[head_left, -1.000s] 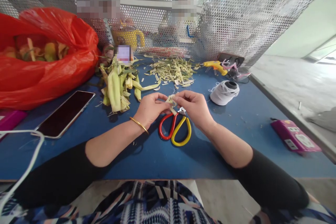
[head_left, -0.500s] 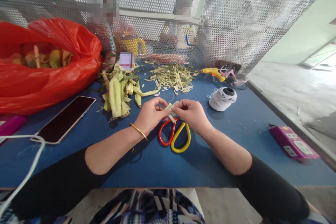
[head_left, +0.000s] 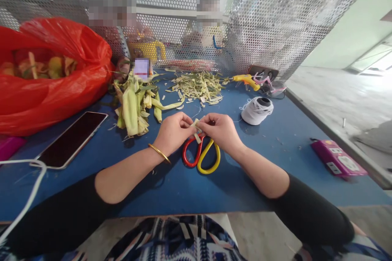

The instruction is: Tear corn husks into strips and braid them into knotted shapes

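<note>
My left hand [head_left: 173, 132] and my right hand [head_left: 219, 130] meet over the middle of the blue table [head_left: 183, 187]. Both pinch a small pale leaf strip [head_left: 196, 124] between thumbs and fingers. A gold bangle [head_left: 159, 153] circles my left wrist. Scissors [head_left: 201, 155] with one red and one yellow handle lie on the table just under my hands, blades hidden. A pile of green-yellow husk leaves [head_left: 134, 106] lies behind my left hand.
A red plastic bag [head_left: 58, 77] of scraps fills the left. A phone [head_left: 72, 138] and white cable [head_left: 27, 195] lie front left. Cut strips [head_left: 197, 85], a yellow glue gun [head_left: 246, 80], a thread spool [head_left: 257, 110] and a purple box [head_left: 338, 162] lie right. Perforated metal screen [head_left: 275, 16] stands behind, people beyond it.
My hands stayed together on the leaf strip, fingers shifting slightly as they work it. The view moved a little; nothing on the table moved.
</note>
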The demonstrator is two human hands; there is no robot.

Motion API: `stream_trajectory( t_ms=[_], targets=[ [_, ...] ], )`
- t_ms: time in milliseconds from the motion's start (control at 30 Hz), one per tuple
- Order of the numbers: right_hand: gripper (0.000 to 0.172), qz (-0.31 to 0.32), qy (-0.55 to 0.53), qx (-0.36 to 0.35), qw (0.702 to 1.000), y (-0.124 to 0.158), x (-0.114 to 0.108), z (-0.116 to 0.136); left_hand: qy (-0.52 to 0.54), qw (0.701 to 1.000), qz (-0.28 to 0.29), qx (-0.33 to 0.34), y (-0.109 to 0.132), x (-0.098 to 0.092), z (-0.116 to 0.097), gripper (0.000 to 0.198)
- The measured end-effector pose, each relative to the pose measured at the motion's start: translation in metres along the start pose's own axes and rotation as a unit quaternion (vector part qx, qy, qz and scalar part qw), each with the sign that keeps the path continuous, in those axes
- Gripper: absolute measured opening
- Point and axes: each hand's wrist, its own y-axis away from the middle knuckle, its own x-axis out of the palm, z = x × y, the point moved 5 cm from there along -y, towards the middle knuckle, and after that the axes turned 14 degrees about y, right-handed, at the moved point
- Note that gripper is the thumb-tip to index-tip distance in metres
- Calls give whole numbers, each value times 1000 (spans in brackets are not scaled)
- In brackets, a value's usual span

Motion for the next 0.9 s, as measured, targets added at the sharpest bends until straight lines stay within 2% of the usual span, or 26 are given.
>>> stream_trajectory(
  t_ms=[300, 500, 667, 767, 900],
  targets=[
    [20, -11, -49, -7, 999, -4, 0, -5, -33, 999, 7, 18, 1, -1, -4, 28],
    [16, -17, -122, -25, 992, -3, 1, -3, -41, 999, 8, 21, -1, -1, -5, 27],
    [20, -45, -84, -34, 995, 2, 3, -4, -69, 997, 11, 24, 1, 0, -7, 26],
    [19, -34, -82, -22, 996, 1, 3, -3, -100, 994, 13, 37, 3, 0, -9, 24],
    [15, 16, -117, -42, 992, -1, 1, 3, -103, 993, 21, 52, 2, -1, -11, 22]
  ],
)
